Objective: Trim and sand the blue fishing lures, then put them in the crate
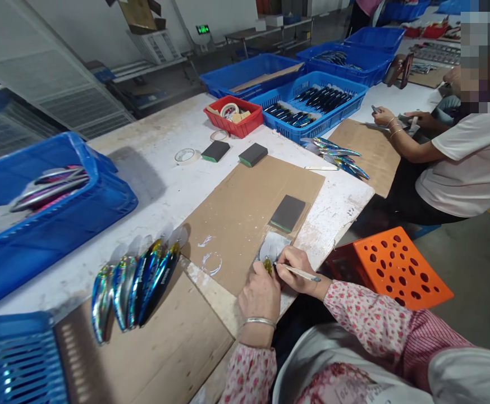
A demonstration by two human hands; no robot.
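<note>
Near the table edge, my left hand [261, 294] is closed around a fishing lure [268, 262]. Its clear round lip [270, 247] and yellow-green head show above the fingers, while the body is mostly hidden. My right hand [299, 269] pinches a slim pale stick-like tool [301, 272], whose working end is close to the lure's head and cannot be made out. Directly beyond both hands lies a dark sanding block [287, 213] on the cardboard sheet [236, 219]. To the left, several shiny blue and silver lures [135, 286] lie side by side with clear lips pointing away.
Blue crates [59, 224] with lures stand at left, another blue basket [307, 106] at the back. A red bin [236, 115], tape roll [186, 156] and two sanding blocks [216, 150] are beyond the cardboard. An orange stool [400, 269] and a co-worker [467, 151] are at right.
</note>
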